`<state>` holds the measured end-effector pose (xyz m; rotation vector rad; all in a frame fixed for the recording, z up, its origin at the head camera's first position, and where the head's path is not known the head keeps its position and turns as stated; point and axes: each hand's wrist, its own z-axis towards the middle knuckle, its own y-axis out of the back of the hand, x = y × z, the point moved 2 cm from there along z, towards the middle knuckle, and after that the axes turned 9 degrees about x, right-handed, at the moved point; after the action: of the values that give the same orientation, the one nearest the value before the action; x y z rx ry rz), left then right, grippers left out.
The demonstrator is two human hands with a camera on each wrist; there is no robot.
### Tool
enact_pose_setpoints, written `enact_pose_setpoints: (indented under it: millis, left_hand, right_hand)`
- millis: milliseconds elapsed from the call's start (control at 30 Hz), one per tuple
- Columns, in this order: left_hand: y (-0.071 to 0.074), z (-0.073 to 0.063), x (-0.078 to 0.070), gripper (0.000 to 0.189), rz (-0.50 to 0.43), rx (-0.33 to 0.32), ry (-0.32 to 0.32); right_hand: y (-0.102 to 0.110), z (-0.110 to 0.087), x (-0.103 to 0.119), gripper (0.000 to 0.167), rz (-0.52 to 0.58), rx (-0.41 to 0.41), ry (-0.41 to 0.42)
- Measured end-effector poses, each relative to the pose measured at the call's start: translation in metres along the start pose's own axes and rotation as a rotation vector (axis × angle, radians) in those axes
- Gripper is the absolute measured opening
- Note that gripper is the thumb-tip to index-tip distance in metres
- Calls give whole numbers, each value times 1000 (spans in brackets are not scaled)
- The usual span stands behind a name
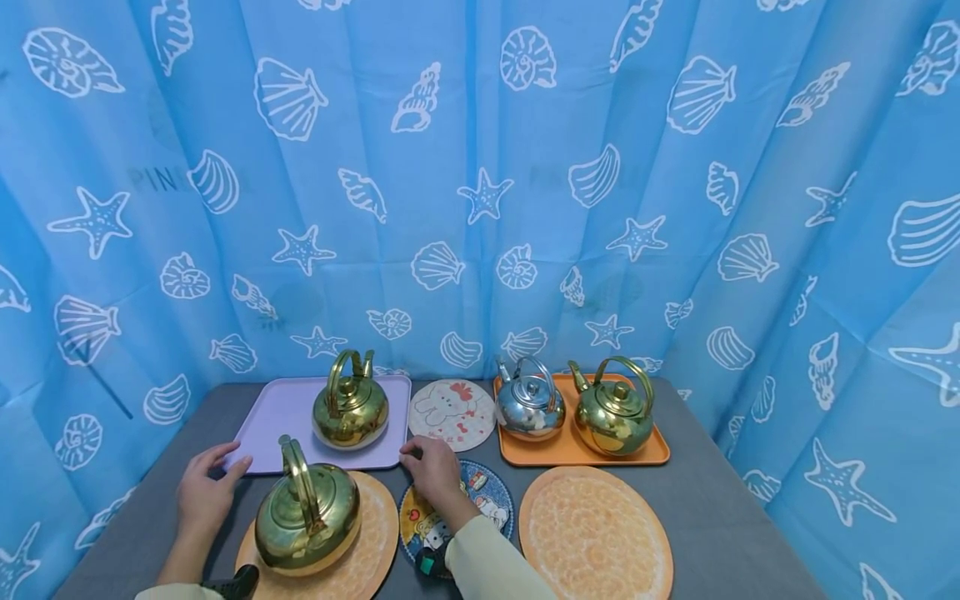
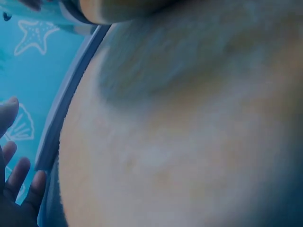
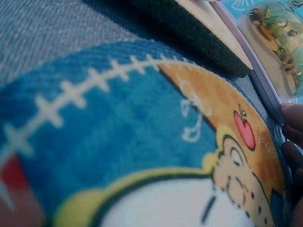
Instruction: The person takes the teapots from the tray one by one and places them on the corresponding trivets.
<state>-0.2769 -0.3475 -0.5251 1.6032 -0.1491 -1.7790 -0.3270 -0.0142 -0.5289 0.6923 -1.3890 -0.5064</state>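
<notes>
A lavender tray (image 1: pixel 292 408) lies at the back left with a gold teapot (image 1: pixel 351 410) standing on it. By the tray's front left corner is my left hand (image 1: pixel 204 493), its fingers spread and curving loosely. In the left wrist view those fingers (image 2: pixel 35 191) stand beside the tray edge with nothing between them. My right hand (image 1: pixel 435 471) pinches the tray's front right corner between thumb and fingers; the right wrist view shows only part of these fingers (image 3: pixel 292 156). Between my arms, a larger gold teapot (image 1: pixel 330 508) stands on a round tan mat (image 1: pixel 378 517).
An orange tray (image 1: pixel 517 452) at the back right carries a silver teapot (image 1: pixel 529 408) and another gold teapot (image 1: pixel 617 417). A round rabbit-print mat (image 1: pixel 450 412) lies between the trays. Under my right wrist is a blue cartoon mat (image 1: pixel 480 479); a second tan mat (image 1: pixel 596 533) lies right of it.
</notes>
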Motion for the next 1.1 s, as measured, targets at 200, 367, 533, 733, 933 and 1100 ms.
enact_pose_setpoints:
  millis: [200, 367, 533, 733, 933, 1100]
  left_hand:
    - [0, 4, 3, 39, 33, 15, 3]
    - [3, 7, 4, 41, 72, 48, 6]
    - [7, 11, 5, 46, 140, 117, 76]
    - [10, 17, 8, 53, 178, 175, 132]
    - [10, 18, 9, 59, 206, 211, 191]
    - [9, 17, 10, 62, 205, 224, 203]
  right_hand:
    - [-2, -1, 0, 6, -2, 7, 2]
    - [-1, -1, 0, 5, 19, 11, 0]
    - [0, -1, 2, 5, 19, 11, -8]
    - [1, 0, 2, 5, 20, 0, -1]
    - [1, -4, 0, 5, -11, -31, 68]
    - [3, -6, -1, 4, 17, -34, 90]
